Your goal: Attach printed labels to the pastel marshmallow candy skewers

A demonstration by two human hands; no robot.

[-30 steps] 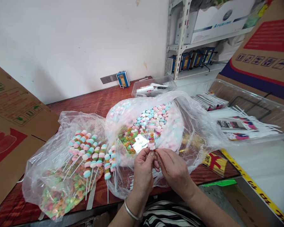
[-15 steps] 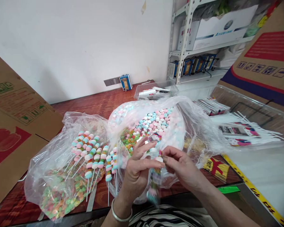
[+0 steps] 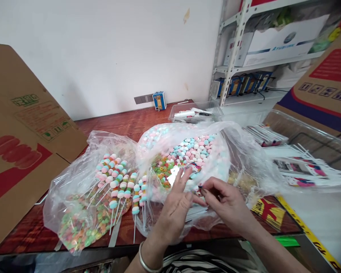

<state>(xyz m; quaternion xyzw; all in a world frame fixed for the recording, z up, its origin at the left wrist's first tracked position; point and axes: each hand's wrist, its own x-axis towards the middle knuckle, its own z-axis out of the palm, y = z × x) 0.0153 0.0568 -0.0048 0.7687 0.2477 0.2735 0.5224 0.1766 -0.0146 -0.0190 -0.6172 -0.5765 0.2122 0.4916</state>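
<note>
My left hand (image 3: 174, 206), with a silver bangle on the wrist, has its fingers stretched out over the front of a clear plastic bag (image 3: 238, 151) of pink, blue and white candy pieces (image 3: 191, 149) and small coloured rings (image 3: 161, 170). My right hand (image 3: 226, 201) is beside it, fingertips pinched on a small item I cannot make out, close to the left thumb. White sticks (image 3: 194, 212) lie under both hands. A second clear bag (image 3: 74, 182) to the left holds finished candy skewers (image 3: 115, 182) on sticks and loose coloured rings.
A big cardboard box (image 3: 22, 144) leans at the left. A clear tray (image 3: 194, 112) with tools stands at the back, beside a metal shelf (image 3: 233, 57). At the right a clear bin (image 3: 315, 144) holds printed wrappers and white sticks. A yellow label (image 3: 265, 210) lies near the table edge.
The candy skewer held up between both hands a second ago was turned downward and is now out of sight. My left fingers have spread open. The camera view has shifted to the left.
</note>
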